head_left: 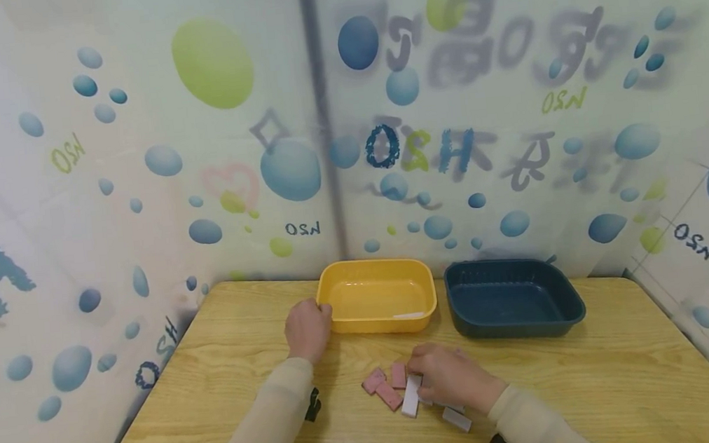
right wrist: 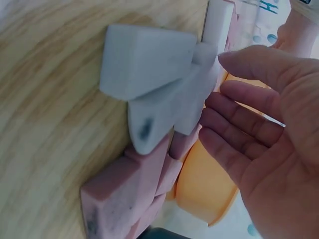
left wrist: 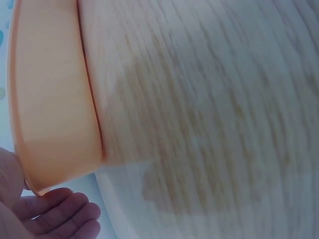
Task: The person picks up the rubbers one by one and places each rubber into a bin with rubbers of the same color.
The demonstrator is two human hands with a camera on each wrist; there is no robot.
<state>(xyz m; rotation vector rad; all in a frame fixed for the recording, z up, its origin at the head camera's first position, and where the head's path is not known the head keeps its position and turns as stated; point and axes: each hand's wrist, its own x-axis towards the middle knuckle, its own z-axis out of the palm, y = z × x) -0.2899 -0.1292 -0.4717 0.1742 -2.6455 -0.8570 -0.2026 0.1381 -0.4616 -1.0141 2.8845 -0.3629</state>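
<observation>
My left hand pinches the left end of the yellow bin, thumb on one side of the rim and fingers on the other. In the left wrist view, the curled fingers sit at the bin's corner. My right hand is over a small pile of blocks, its fingers loosely bent. Its fingertips are right at the white blocks in the right wrist view, with nothing gripped between thumb and fingers. Pink blocks lie just left of the white ones. One white block lies inside the yellow bin.
A dark blue bin stands to the right of the yellow one, near the table's back edge. The wooden table backs onto a patterned curtain. A stray white block lies close to the right wrist.
</observation>
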